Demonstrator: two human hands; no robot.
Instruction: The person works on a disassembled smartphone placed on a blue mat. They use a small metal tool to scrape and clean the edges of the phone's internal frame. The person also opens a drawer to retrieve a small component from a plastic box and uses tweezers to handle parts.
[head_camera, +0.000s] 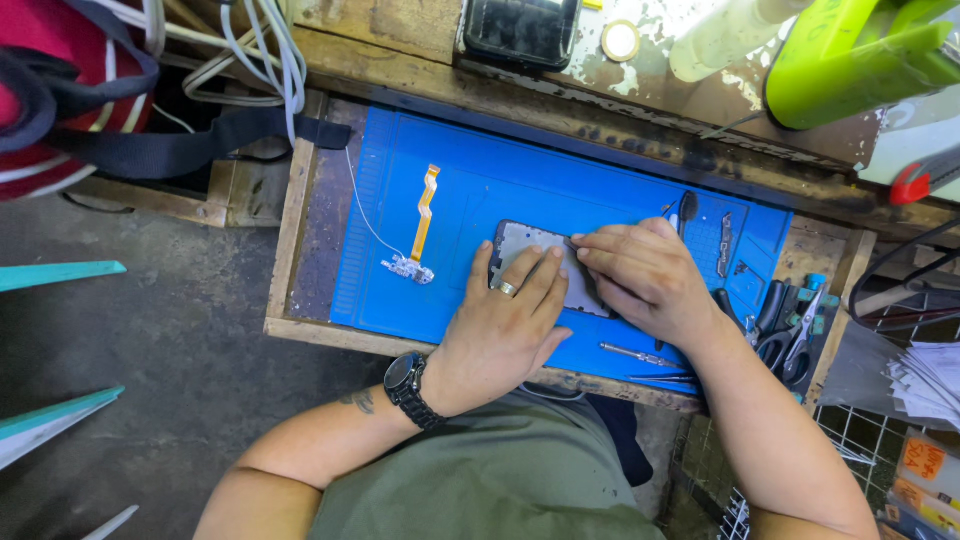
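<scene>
The single head-worn camera is looking almost straight down from above the person's shoulders, sitting fairly near the blue work mat (470, 190), which fills the frame's middle (the wide lens seems to be bending the edges), with floor showing at left.

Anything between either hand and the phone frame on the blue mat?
Nothing visible. The left hand lies flat on the phone frame and the right hand has its fingertips on the frame's upper edge, on the blue mat.
</scene>
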